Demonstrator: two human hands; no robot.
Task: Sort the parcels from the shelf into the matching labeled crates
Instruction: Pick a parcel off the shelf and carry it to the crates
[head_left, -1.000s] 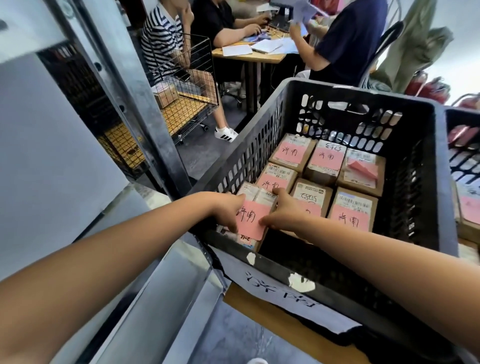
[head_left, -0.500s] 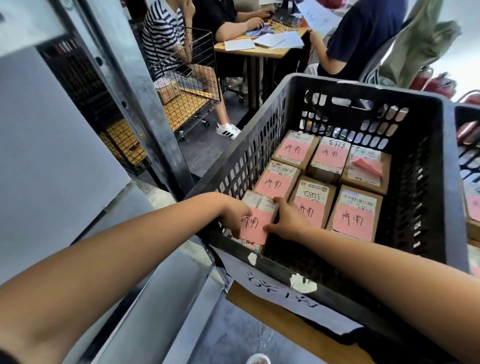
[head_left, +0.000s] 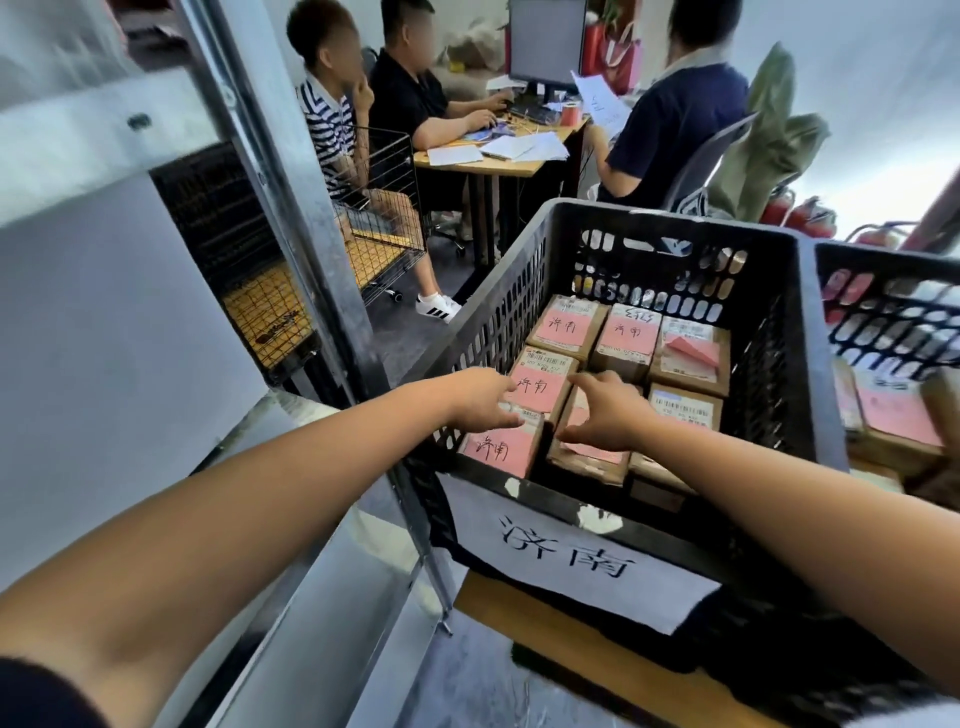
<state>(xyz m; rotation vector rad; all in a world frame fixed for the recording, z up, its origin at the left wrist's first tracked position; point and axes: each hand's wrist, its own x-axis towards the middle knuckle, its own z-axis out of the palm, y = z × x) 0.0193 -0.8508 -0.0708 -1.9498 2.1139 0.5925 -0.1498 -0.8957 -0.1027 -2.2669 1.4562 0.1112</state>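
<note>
Both hands hang low inside the crate (head_left: 802, 374), fingers spread and loose, gripping nothing. The left hand (head_left: 480, 400) is over the far edge of the near-left parcel (head_left: 498, 448). The right hand (head_left: 608, 415) is just beside it, above the next box (head_left: 587, 460). Whether the left fingertips touch the cardboard I cannot tell.

That parcel lies flat in the crate's near-left corner, and its pink slip matches the characters on the crate's white sheet (head_left: 571, 556). It looks like a small, stiff carton, probably light. I'd take it by the cardboard sides, not the slip, since one slip (head_left: 693, 351) at the back is curling up. Other boxes fill the rows behind. A second crate (head_left: 893, 312) stands to the right, a metal post (head_left: 291, 218) to the left.
</note>
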